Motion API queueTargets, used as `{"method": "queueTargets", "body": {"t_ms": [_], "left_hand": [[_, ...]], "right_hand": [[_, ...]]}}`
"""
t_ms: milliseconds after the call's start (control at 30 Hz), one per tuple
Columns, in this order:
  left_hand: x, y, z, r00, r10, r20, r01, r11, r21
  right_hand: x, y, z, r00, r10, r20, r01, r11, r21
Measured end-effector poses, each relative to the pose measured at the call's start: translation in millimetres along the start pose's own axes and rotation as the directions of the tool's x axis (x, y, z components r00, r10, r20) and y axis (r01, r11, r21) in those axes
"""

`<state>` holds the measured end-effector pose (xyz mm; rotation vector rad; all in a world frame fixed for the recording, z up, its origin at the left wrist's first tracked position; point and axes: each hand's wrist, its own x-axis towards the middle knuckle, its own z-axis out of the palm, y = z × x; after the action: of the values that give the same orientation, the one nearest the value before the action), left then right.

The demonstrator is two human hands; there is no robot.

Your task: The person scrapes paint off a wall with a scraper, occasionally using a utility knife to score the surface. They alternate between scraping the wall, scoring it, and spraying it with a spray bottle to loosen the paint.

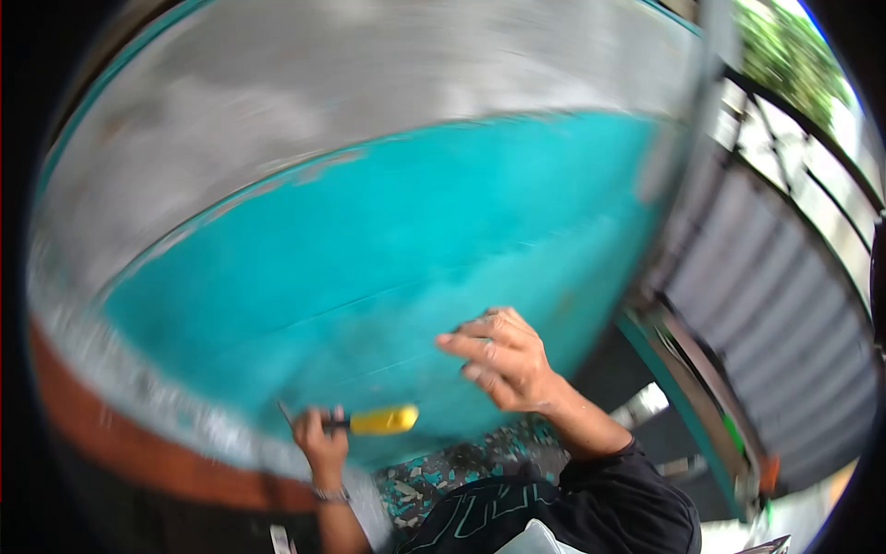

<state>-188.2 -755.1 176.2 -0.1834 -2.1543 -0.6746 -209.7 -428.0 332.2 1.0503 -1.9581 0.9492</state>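
Note:
My left hand (pixel 319 438) is closed around a scraper near its blade end, low in front of the wall. The scraper's yellow handle (pixel 386 420) points right, and its thin blade shows beyond my fingers on the left. My right hand (pixel 503 358) is raised before the turquoise part of the wall, fingers bent and apart, slightly blurred, with nothing seen in it. The wall's turquoise paint (pixel 369 258) meets a bare grey area (pixel 369 83) along a ragged edge.
Paint flakes (pixel 425 485) litter the floor below the wall. A reddish-brown band (pixel 101 411) curves along the lower left. A corrugated panel (pixel 771 268) under a dark metal railing (pixel 794 138) stands on the right.

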Motion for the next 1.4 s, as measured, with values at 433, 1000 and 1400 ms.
{"method": "queueTargets", "body": {"t_ms": [433, 1000, 1400], "left_hand": [[-246.5, 9.5, 112.2, 0.214, -0.217, 0.952, 0.487, 0.869, 0.088], [-278.6, 61.4, 165.8, -0.21, -0.533, 0.819, 0.269, 0.774, 0.573], [-207.2, 142.2, 277.5, -0.025, 0.239, 0.971, 0.748, 0.649, -0.14]], "right_hand": [[-483.5, -92.4, -220.9, -0.119, -0.124, -0.985, -0.958, 0.274, 0.081], [-624.7, -170.8, -380.5, -0.041, 0.15, -0.988, -0.976, 0.205, 0.071], [-399.4, -21.9, -172.0, -0.062, 0.748, -0.661, -0.824, 0.335, 0.457]]}}
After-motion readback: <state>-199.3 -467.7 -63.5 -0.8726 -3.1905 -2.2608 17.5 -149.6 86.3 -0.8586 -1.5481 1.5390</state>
